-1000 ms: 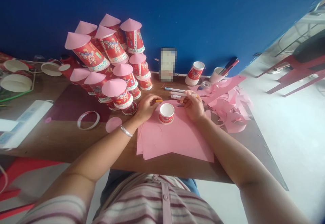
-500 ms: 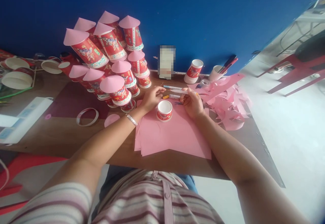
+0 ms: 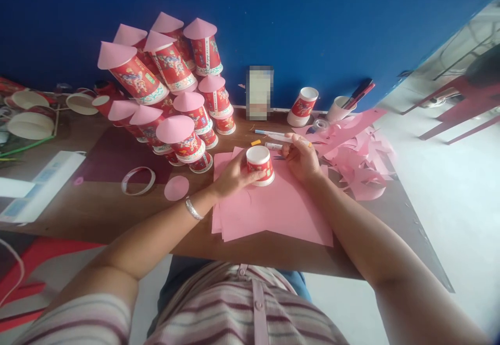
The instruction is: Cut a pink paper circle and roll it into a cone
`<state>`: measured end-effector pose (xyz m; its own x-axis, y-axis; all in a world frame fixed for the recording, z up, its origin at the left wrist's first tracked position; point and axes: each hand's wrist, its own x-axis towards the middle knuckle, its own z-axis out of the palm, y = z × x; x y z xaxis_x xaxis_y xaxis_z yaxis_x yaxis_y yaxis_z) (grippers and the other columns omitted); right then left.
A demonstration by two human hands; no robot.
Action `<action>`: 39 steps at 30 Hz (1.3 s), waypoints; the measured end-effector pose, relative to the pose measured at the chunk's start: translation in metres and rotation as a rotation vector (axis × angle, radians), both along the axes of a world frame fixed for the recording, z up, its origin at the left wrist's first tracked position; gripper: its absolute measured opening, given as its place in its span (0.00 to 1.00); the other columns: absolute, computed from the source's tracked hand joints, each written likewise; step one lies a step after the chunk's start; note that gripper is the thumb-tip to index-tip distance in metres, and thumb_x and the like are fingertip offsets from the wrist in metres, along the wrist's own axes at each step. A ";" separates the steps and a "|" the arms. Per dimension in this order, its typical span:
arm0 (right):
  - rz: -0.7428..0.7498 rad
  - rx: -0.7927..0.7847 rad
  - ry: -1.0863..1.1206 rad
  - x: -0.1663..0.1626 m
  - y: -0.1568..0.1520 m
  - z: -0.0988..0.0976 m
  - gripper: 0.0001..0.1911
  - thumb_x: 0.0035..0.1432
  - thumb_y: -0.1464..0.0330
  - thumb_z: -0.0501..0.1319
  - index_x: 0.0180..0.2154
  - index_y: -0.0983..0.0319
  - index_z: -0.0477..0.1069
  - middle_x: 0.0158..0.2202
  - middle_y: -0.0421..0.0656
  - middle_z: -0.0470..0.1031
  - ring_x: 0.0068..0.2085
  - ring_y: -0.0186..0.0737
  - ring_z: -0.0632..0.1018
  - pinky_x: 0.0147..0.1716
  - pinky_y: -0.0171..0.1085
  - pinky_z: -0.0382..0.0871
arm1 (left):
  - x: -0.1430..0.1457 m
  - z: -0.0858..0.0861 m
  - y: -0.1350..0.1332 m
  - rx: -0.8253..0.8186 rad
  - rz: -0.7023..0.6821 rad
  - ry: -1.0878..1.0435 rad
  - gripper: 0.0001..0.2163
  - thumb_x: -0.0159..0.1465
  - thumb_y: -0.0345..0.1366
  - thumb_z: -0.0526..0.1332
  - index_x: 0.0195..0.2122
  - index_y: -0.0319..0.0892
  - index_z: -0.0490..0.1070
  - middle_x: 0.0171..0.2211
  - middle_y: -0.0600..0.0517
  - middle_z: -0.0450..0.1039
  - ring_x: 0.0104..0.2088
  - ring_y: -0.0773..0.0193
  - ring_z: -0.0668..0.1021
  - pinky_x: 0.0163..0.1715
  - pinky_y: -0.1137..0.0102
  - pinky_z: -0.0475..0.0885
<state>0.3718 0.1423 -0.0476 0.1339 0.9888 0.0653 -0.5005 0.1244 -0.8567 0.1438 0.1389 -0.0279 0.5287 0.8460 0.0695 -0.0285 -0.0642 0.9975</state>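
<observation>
On pink paper sheets (image 3: pixel 281 209), left hand (image 3: pixel 234 175) grips printed cup (image 3: pixel 260 165).

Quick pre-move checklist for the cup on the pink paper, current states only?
1. Left hand gripping the cup: ok, fingers wrap its side.
2. Cup upside down on the pink paper stack: ok, though it looks slightly tilted.
3. Right hand holding the pen: ok.
4. Pen uncapped: cannot tell; an orange cap lies apart on the table.
5. Spare paper under the cup: ok, several sheets.
6. Tower of cone-topped cups apart from the left hand: ok.
</observation>
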 end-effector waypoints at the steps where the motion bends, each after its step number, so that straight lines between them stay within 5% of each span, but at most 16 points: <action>1: 0.003 0.004 0.006 0.000 -0.001 0.000 0.17 0.57 0.54 0.76 0.34 0.56 0.73 0.23 0.33 0.71 0.25 0.33 0.71 0.33 0.36 0.76 | 0.003 0.002 0.001 -0.048 0.008 -0.073 0.28 0.60 0.53 0.75 0.55 0.43 0.75 0.53 0.43 0.81 0.54 0.47 0.81 0.56 0.56 0.76; 7: -0.012 -0.044 0.046 0.001 0.001 0.000 0.16 0.58 0.55 0.74 0.32 0.54 0.70 0.20 0.31 0.67 0.23 0.33 0.69 0.36 0.37 0.78 | 0.006 0.000 0.003 -0.345 0.080 -0.285 0.25 0.60 0.55 0.73 0.51 0.44 0.75 0.48 0.45 0.82 0.50 0.49 0.84 0.50 0.57 0.79; 11: -0.040 -0.029 -0.054 -0.006 -0.008 0.001 0.14 0.65 0.51 0.67 0.44 0.52 0.77 0.33 0.37 0.80 0.32 0.37 0.78 0.38 0.39 0.79 | 0.002 -0.011 0.003 -0.449 0.041 -0.346 0.26 0.62 0.53 0.72 0.55 0.44 0.74 0.52 0.44 0.82 0.55 0.46 0.84 0.54 0.55 0.79; 14: -0.148 0.108 -0.386 -0.017 -0.023 0.000 0.17 0.70 0.48 0.63 0.51 0.49 0.77 0.46 0.43 0.83 0.42 0.44 0.83 0.45 0.46 0.81 | 0.004 -0.019 0.003 -0.478 0.014 -0.390 0.26 0.63 0.52 0.73 0.57 0.45 0.75 0.54 0.43 0.82 0.56 0.46 0.83 0.55 0.54 0.79; 19: -0.264 0.577 -1.074 -0.024 -0.038 -0.007 0.27 0.72 0.48 0.61 0.66 0.51 0.67 0.57 0.52 0.79 0.54 0.57 0.81 0.52 0.58 0.80 | 0.007 -0.024 0.005 -0.451 0.069 -0.409 0.27 0.63 0.56 0.73 0.56 0.46 0.76 0.58 0.44 0.81 0.63 0.45 0.80 0.61 0.53 0.77; 24: -0.375 0.779 -1.309 -0.027 -0.039 -0.007 0.35 0.70 0.56 0.68 0.71 0.52 0.58 0.52 0.52 0.78 0.47 0.54 0.81 0.41 0.51 0.81 | 0.005 -0.025 0.008 -0.396 0.038 -0.381 0.24 0.69 0.59 0.66 0.57 0.48 0.77 0.58 0.47 0.80 0.63 0.48 0.79 0.62 0.56 0.76; 32: -0.313 0.864 -1.386 -0.029 -0.041 0.000 0.21 0.65 0.76 0.64 0.55 0.50 0.71 0.38 0.40 0.75 0.34 0.41 0.76 0.32 0.38 0.72 | 0.003 -0.020 0.007 -0.377 0.036 -0.276 0.29 0.67 0.68 0.61 0.49 0.45 0.77 0.46 0.46 0.83 0.53 0.49 0.84 0.51 0.58 0.80; 35: -0.357 0.912 -1.434 -0.029 -0.042 0.002 0.20 0.65 0.78 0.62 0.53 0.51 0.71 0.36 0.40 0.73 0.32 0.40 0.74 0.31 0.38 0.70 | 0.003 -0.020 0.009 -0.356 0.118 -0.157 0.30 0.67 0.71 0.57 0.41 0.46 0.76 0.36 0.48 0.80 0.46 0.51 0.84 0.46 0.58 0.80; 39: -0.407 0.941 -1.490 -0.029 -0.044 0.004 0.19 0.65 0.79 0.61 0.51 0.52 0.70 0.35 0.40 0.71 0.31 0.39 0.72 0.30 0.37 0.68 | 0.004 -0.019 0.013 -0.297 0.144 -0.158 0.27 0.67 0.68 0.60 0.37 0.46 0.74 0.36 0.49 0.80 0.46 0.52 0.83 0.47 0.59 0.80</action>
<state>0.3426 0.0979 -0.0441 -0.3560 0.4777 0.8032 0.7216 0.6867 -0.0885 0.1480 0.1523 -0.0471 0.4054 0.9064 -0.1188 -0.1959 0.2131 0.9572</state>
